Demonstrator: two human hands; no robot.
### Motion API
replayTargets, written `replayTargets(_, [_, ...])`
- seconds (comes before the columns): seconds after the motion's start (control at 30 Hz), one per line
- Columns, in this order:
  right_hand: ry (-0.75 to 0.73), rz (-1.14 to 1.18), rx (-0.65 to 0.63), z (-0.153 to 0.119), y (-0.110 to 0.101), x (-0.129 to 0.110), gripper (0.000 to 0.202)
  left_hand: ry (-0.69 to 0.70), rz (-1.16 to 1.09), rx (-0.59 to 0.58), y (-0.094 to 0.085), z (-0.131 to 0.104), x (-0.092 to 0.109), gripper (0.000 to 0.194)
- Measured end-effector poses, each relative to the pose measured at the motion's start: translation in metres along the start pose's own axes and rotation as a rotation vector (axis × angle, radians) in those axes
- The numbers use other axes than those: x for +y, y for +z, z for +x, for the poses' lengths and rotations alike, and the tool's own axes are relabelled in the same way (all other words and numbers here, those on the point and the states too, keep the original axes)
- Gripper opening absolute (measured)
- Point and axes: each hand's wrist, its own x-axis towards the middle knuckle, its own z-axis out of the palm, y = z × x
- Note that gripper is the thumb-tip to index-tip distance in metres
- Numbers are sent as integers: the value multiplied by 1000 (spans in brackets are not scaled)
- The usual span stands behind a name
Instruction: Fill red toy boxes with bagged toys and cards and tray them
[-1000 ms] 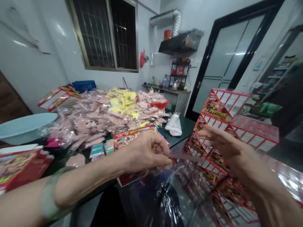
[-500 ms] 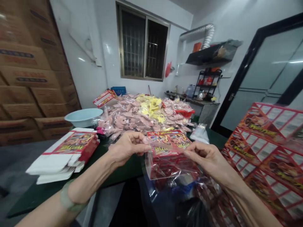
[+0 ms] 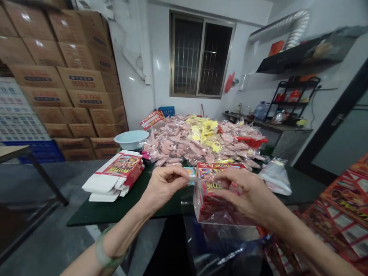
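My left hand (image 3: 166,183) is closed in a pinch on a clear plastic strip, whose exact kind I cannot make out, at the left edge of a red printed box (image 3: 212,207). The box sits at the table's near edge, partly wrapped in glossy clear plastic. Over its top right, my right hand (image 3: 244,189) has thumb and fingers apart with nothing visible between them, and it hides part of the printed top. A small blue and yellow printed piece (image 3: 189,171) shows just beyond my left fingertips. Clear and dark blue plastic (image 3: 218,245) hangs below the box.
Bagged pink and yellow pieces (image 3: 198,142) form a big heap behind the box. Flattened white and red cartons (image 3: 115,174) lie left, near a light blue basin (image 3: 131,139). Clear bags (image 3: 276,176) lie right on the green table (image 3: 89,212). Red boxes (image 3: 345,211) stack at lower right.
The view has swung left, showing more brown cartons. My right hand's pinch has opened; my left hand still pinches at the box's left edge. The blue and yellow piece has come into sight.
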Motion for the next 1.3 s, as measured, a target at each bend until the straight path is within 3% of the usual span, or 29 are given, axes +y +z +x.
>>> replayTargets(0.03, [-92,-71,76,-1,6,-4,8,88,23,13,-3,-2,-1,7])
replayTargets(0.1, [-284,-208,253,-5,17,-10,20,231,53,27,-9,-8,-5,6])
replayTargets(0.17, [-435,-275,378,-9,27,-14,21,294,50,21,-16,-13,-11,6])
replayTargets(0.37, [-553,-236,428,-15,41,-14,17,322,-46,56,-23,-24,-21,10])
replayTargets(0.5, [-536,-195,411,-14,49,-11,16,281,-20,99,-23,-24,-21,18])
replayTargets(0.6, [-405,-89,394,-13,52,-12,10,140,-5,118,-24,-25,-23,5])
replayTargets(0.63, [-321,-27,359,-12,53,-12,9,67,-8,124,-23,-25,-24,1])
replayTargets(0.73, [-23,156,134,-7,52,-4,28,-140,-34,119,-17,-24,-26,11])
replayTargets(0.8, [102,180,-9,-2,50,5,33,-244,-87,114,-11,-22,-26,17])
replayTargets(0.83, [130,136,-6,0,49,9,30,-288,-120,123,-7,-21,-26,19])
replayTargets(0.9, [118,-27,158,3,45,12,16,-369,-171,159,0,-18,-28,23])
replayTargets(0.97, [27,-164,380,6,42,5,2,-429,-189,193,6,-14,-31,25])
replayTargets(1.0, [-37,-177,431,7,42,-1,3,-446,-193,195,8,-13,-33,25])
replayTargets(1.1, [-152,-98,373,9,50,-20,9,-456,-180,134,14,-11,-36,22])
replayTargets(1.3, [-97,-102,237,8,72,-20,22,-351,65,-47,19,-10,-27,14])
